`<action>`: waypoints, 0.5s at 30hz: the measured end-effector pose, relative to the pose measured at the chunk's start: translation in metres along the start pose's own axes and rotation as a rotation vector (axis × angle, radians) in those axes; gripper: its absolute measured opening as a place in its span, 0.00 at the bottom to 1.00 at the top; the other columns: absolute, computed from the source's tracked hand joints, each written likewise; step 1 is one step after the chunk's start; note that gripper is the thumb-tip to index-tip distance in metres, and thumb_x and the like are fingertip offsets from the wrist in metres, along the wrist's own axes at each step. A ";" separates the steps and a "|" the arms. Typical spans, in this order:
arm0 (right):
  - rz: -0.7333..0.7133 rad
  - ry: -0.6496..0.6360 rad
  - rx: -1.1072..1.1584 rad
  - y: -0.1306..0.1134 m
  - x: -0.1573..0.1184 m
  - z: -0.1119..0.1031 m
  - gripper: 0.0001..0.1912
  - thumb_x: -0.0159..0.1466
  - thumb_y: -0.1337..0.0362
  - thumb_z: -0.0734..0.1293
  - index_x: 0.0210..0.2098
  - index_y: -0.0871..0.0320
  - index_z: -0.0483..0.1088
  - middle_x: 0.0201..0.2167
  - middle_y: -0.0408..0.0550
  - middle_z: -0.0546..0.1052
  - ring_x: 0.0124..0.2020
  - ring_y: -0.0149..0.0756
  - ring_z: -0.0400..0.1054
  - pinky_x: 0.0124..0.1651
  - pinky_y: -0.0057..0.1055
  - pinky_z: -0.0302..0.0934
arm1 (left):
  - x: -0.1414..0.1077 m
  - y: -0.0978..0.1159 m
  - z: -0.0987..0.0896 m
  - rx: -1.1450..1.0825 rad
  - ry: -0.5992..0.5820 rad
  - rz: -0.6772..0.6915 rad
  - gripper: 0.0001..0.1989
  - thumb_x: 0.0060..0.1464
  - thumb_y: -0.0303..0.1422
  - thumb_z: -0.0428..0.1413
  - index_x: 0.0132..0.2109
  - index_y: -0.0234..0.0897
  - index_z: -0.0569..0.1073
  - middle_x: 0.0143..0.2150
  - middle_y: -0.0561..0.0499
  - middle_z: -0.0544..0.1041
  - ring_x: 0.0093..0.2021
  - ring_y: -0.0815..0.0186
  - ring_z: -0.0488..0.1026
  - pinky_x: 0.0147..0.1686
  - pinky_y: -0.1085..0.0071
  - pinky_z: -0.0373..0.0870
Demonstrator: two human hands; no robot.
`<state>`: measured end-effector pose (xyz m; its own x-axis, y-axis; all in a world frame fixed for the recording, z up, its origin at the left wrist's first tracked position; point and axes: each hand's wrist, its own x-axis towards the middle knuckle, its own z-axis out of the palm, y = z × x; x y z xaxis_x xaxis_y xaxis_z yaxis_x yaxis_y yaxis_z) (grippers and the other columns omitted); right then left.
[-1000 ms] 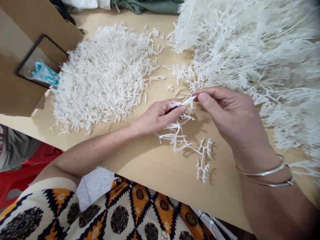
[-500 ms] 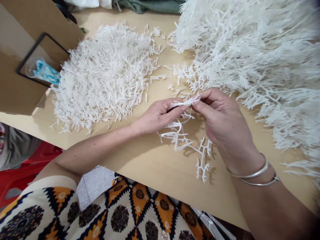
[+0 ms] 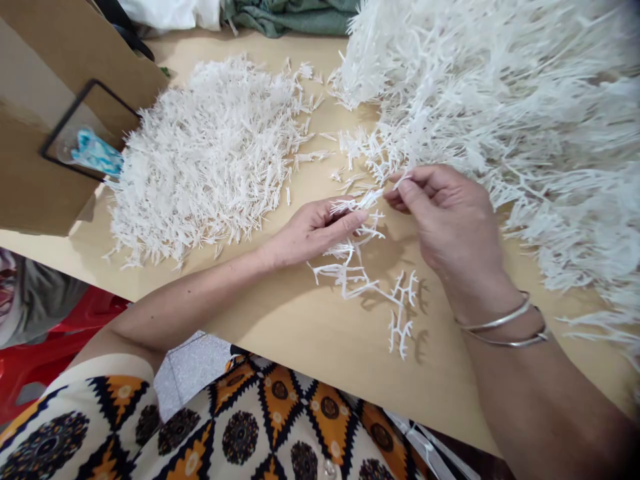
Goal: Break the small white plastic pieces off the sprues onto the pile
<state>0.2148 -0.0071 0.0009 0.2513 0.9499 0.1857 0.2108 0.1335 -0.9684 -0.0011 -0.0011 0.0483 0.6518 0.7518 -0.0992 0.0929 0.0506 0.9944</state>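
Note:
My left hand (image 3: 320, 230) is closed on a white branched plastic piece (image 3: 350, 270), whose twiggy lower part hangs below the fingers over the table. Fine white tips stick out above my left thumb. Just to the right, my right hand (image 3: 440, 213) pinches a thin white strand (image 3: 401, 180) between thumb and forefinger. Two silver bangles (image 3: 500, 323) circle my right wrist. Small loose white sprigs (image 3: 353, 180) lie on the table behind my hands.
A heap of short white sprigs (image 3: 210, 153) lies on the left of the table (image 3: 310, 320). A larger pile of white branches (image 3: 500, 120) fills the right. A cardboard box (image 3: 40, 120) with a plastic cup (image 3: 97, 152) stands far left; green cloth (image 3: 290, 15) lies behind.
My right hand has moved slightly up and right, its fingertips now further from my left thumb, with a strand between them. The camera view has shifted a little.

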 end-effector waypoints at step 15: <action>-0.005 -0.336 -0.033 -0.032 -0.014 0.005 0.06 0.64 0.57 0.75 0.35 0.50 0.77 0.35 0.42 0.81 0.36 0.37 0.75 0.45 0.41 0.73 | 0.003 -0.015 -0.005 -0.035 -0.036 0.067 0.22 0.62 0.52 0.64 0.36 0.36 0.73 0.29 0.57 0.66 0.31 0.73 0.63 0.33 0.76 0.63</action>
<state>0.1998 -0.0237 0.0284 -0.0736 0.9901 0.1195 0.2428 0.1340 -0.9608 -0.0039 0.0038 0.0335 0.6822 0.7304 -0.0326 0.0221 0.0240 0.9995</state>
